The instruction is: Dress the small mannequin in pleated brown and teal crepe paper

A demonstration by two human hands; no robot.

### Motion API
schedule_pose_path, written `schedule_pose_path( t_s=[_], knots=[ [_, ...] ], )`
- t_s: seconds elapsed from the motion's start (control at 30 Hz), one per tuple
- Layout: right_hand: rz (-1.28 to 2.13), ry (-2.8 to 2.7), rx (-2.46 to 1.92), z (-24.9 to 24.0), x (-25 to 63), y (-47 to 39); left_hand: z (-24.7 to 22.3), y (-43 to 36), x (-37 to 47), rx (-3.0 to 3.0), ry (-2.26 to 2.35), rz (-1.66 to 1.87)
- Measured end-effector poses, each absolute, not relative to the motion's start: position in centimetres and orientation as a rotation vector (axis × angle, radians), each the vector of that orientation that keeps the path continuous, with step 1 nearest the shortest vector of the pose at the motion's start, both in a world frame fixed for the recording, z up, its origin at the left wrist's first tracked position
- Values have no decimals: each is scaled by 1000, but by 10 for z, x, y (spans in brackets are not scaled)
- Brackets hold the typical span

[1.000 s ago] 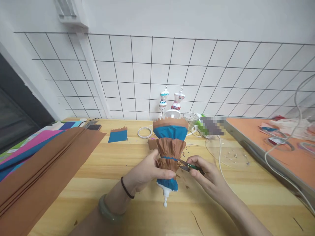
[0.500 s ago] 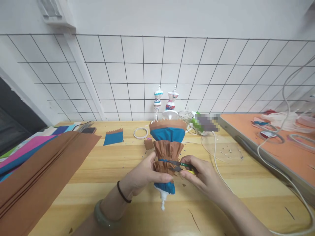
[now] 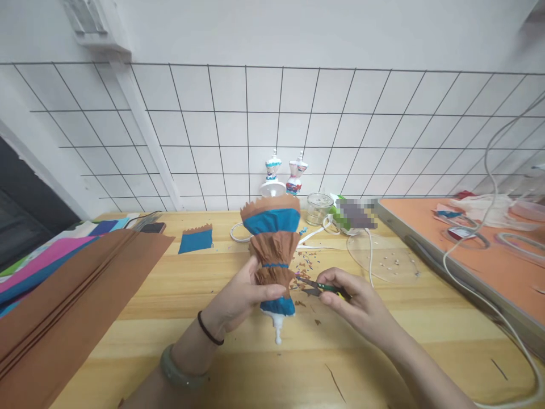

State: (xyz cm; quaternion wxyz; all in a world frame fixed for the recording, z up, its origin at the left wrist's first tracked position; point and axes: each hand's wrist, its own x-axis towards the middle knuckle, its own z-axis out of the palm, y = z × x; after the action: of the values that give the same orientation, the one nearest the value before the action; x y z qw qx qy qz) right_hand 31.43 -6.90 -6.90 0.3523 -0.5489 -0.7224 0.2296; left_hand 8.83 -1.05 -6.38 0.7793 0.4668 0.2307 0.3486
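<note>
My left hand (image 3: 244,289) is closed round the waist of a small white dress form (image 3: 277,326), held upside down. The form wears a layered dress (image 3: 275,247) of brown and blue crepe-like material, with a jagged brown edge at the top and a blue band at the waist. In my right hand (image 3: 355,304) is a pair of thread snips (image 3: 321,286) with dark blades and green and yellow handles. The blades are parted, their tips just right of the brown ruffle. The fingers behind the dress are hidden.
Small scraps (image 3: 304,267) lie behind the snips. A blue and brown strip (image 3: 196,238) and a brown sheet (image 3: 89,295) over coloured sheets are at left. Two small dress forms (image 3: 293,170), a clear jar (image 3: 319,208) and a cable (image 3: 371,255) stand or lie farther back.
The snips have come away from the waist ruffle and are now apart from it. My left hand has shifted the dress form slightly left and up, uncovering scraps and the jar.
</note>
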Motion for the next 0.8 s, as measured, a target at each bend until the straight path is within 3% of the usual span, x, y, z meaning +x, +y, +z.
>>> schedule_pose_path(
  t_s=[0.2,0.63,0.8],
  knots=[
    [400,-1837,-1903,-85,333,-49,-61,-2,83,868,542,968],
    [61,-1983,-1698,-82,295,-67,-73,-13,94,970,418,775],
    [108,-2016,-1716,-84,292,-68,-74,-14,97,968,460,853]
  ],
)
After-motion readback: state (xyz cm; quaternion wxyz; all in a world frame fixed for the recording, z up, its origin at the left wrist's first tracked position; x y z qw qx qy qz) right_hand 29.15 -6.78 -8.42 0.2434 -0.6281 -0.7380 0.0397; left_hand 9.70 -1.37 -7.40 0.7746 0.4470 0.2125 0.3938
